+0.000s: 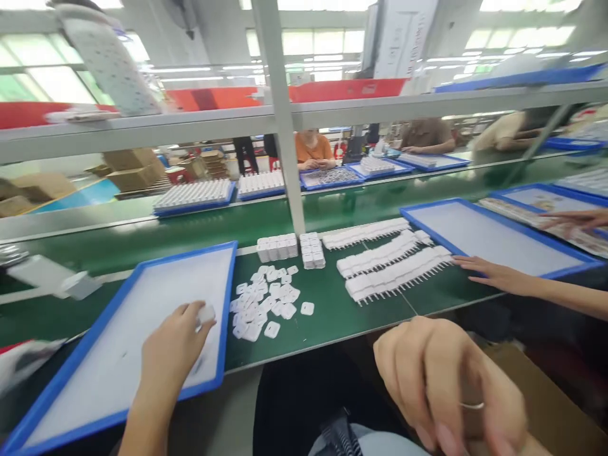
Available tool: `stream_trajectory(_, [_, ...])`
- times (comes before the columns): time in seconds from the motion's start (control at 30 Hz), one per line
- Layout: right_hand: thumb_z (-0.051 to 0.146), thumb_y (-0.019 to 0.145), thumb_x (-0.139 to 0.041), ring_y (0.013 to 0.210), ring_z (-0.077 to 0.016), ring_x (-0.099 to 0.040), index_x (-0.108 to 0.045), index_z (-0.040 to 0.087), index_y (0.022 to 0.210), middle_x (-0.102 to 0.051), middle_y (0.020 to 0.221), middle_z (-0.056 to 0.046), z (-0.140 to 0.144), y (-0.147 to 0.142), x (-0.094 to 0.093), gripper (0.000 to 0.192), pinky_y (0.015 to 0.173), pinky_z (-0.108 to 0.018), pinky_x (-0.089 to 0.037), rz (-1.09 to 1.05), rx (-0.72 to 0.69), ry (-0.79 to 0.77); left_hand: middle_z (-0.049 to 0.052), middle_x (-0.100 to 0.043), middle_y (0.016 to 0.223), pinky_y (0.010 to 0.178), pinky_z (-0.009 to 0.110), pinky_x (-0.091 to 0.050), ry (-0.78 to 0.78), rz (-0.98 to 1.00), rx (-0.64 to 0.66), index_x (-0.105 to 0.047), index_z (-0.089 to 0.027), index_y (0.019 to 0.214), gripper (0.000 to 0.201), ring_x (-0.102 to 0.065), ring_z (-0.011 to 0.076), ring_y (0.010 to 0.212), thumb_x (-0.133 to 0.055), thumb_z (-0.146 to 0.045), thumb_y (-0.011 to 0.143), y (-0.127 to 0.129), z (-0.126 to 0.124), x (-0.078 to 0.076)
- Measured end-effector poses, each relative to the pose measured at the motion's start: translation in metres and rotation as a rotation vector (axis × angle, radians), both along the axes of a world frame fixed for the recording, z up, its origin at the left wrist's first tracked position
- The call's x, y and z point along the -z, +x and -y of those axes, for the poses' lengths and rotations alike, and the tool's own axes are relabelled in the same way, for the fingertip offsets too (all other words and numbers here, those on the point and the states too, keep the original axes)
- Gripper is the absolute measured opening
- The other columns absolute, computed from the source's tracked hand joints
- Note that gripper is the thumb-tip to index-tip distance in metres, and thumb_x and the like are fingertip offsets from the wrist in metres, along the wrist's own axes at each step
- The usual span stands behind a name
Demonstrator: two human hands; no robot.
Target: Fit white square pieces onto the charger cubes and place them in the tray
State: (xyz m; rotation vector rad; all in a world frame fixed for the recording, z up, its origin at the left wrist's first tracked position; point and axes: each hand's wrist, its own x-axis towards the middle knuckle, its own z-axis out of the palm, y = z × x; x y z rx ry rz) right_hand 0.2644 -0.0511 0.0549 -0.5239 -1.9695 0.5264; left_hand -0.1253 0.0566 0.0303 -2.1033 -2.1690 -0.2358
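Nearest to me, my right hand (446, 380) hangs low at the near right, off the desk edge, fingers curled loosely inward. It is blurred; a thin ring shows on one finger, and I cannot tell whether it holds anything. A brown cardboard box (546, 399) sits just behind it.

My left hand (173, 351) is over the near right part of the flat white tray with the blue rim (142, 278), which lies on the green desk (332, 316). Its fingertips pinch one small white square plastic part (207, 313) above the tray surface; whether the part touches the tray I cannot tell.

Just right of that tray, a loose heap of the same small white plastic parts (268, 301) lies on the desk. Beyond the heap, two short blocks of stacked white parts (289, 248) stand near the grey upright post (285, 126).

To the right, three long rows of white pronged parts (394, 266) lie side by side. A co-worker's hand (494, 275) rests flat, fingers spread, at the right end of the rows, against the near edge of a second blue-rimmed white tray (494, 237).

Farther off, across the green belt, more blue trays loaded with white parts (194, 196) line the far side, and a person in an orange top (313, 151) sits there.
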Motion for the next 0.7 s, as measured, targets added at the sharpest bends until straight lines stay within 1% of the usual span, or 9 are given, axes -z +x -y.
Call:
stream_trajectory(0.07, [0.066, 0.086, -0.064, 0.051, -0.0138, -0.059, -0.070, 0.023, 0.079, -0.061, 0.058, -0.001, -0.015, -0.004, 0.022, 0.043, 0.053, -0.025, -0.050, -0.119, -0.337, -0.184, 0.019, -0.071, 0.122, 0.079, 0.041, -0.051, -0.107, -0.024, 0.018, -0.067, -0.013, 0.122, 0.045, -0.068, 0.0406, 0.108, -0.054, -0.044, 0.091, -0.005, -0.011, -0.023])
stream_trajectory(0.1, [0.060, 0.084, -0.069, 0.057, -0.0168, -0.063, -0.072, 0.024, 0.086, -0.066, 0.063, -0.003, -0.017, -0.004, 0.034, 0.036, 0.057, -0.029, -0.052, -0.151, -0.445, -0.300, 0.022, -0.070, 0.125, 0.087, 0.042, -0.051, -0.173, -0.011, 0.062, -0.066, -0.009, 0.124, 0.048, -0.065, 0.0411, 0.116, -0.057, -0.042, 0.090, -0.007, -0.017, -0.031])
stream_trajectory(0.13, [0.054, 0.083, -0.073, 0.064, -0.0199, -0.065, -0.074, 0.025, 0.094, -0.069, 0.070, -0.005, -0.018, -0.002, 0.045, 0.031, 0.061, -0.032, -0.054, -0.151, -0.491, -0.411, 0.020, -0.069, 0.128, 0.094, 0.040, -0.049, -0.223, 0.004, 0.076, -0.066, -0.009, 0.125, 0.048, -0.063, 0.0383, 0.121, -0.060, -0.041, 0.090, -0.010, -0.023, -0.036])
stream_trajectory(0.23, [0.045, 0.084, -0.074, 0.080, -0.0253, -0.066, -0.074, 0.026, 0.106, -0.072, 0.083, -0.009, -0.016, 0.005, 0.070, 0.029, 0.073, -0.039, -0.054, -0.061, -0.523, -0.662, 0.011, -0.070, 0.130, 0.099, 0.030, -0.048, -0.382, 0.050, 0.064, -0.067, -0.016, 0.123, 0.039, -0.065, 0.0274, 0.120, -0.063, -0.036, 0.090, -0.020, -0.038, -0.034])
stream_trajectory(0.27, [0.045, 0.085, -0.073, 0.083, -0.0257, -0.066, -0.074, 0.027, 0.107, -0.072, 0.086, -0.009, -0.016, 0.006, 0.075, 0.028, 0.076, -0.040, -0.053, -0.025, -0.537, -0.712, 0.009, -0.071, 0.128, 0.098, 0.030, -0.049, -0.442, 0.062, 0.064, -0.068, -0.017, 0.122, 0.037, -0.066, 0.0260, 0.118, -0.065, -0.035, 0.089, -0.022, -0.042, -0.029])
stream_trajectory(0.33, [0.045, 0.087, -0.072, 0.086, -0.0249, -0.065, -0.074, 0.027, 0.107, -0.071, 0.090, -0.009, -0.015, 0.005, 0.080, 0.027, 0.079, -0.039, -0.052, 0.028, -0.573, -0.770, 0.010, -0.070, 0.126, 0.100, 0.037, -0.051, -0.564, 0.073, 0.078, -0.067, -0.016, 0.119, 0.034, -0.066, 0.0242, 0.114, -0.068, -0.035, 0.091, -0.020, -0.044, -0.017])
stream_trajectory(0.43, [0.044, 0.090, -0.071, 0.087, -0.0224, -0.064, -0.074, 0.028, 0.109, -0.070, 0.093, -0.008, -0.017, -0.002, 0.079, 0.025, 0.081, -0.036, -0.051, 0.045, -0.601, -0.799, 0.009, -0.068, 0.120, 0.097, 0.045, -0.055, -0.743, 0.052, 0.135, -0.066, -0.014, 0.115, 0.031, -0.066, 0.0226, 0.108, -0.066, -0.038, 0.095, -0.008, -0.043, -0.004])
stream_trajectory(0.5, [0.044, 0.091, -0.070, 0.088, -0.0214, -0.064, -0.074, 0.027, 0.109, -0.070, 0.093, -0.007, -0.021, -0.005, 0.077, 0.025, 0.082, -0.035, -0.051, 0.058, -0.581, -0.816, 0.009, -0.068, 0.116, 0.093, 0.044, -0.058, -0.830, 0.016, 0.173, -0.066, -0.014, 0.114, 0.030, -0.067, 0.0216, 0.104, -0.065, -0.038, 0.096, 0.001, -0.040, -0.001])
stream_trajectory(0.7, [0.044, 0.094, -0.068, 0.095, -0.0208, -0.064, -0.074, 0.027, 0.110, -0.070, 0.101, -0.006, -0.036, -0.002, 0.071, 0.025, 0.090, -0.037, -0.051, 0.180, -0.502, -0.937, 0.008, -0.069, 0.111, 0.089, 0.041, -0.059, -0.914, -0.071, 0.216, -0.067, -0.014, 0.114, 0.034, -0.068, 0.0208, 0.098, -0.062, -0.044, 0.097, 0.011, -0.021, -0.002])
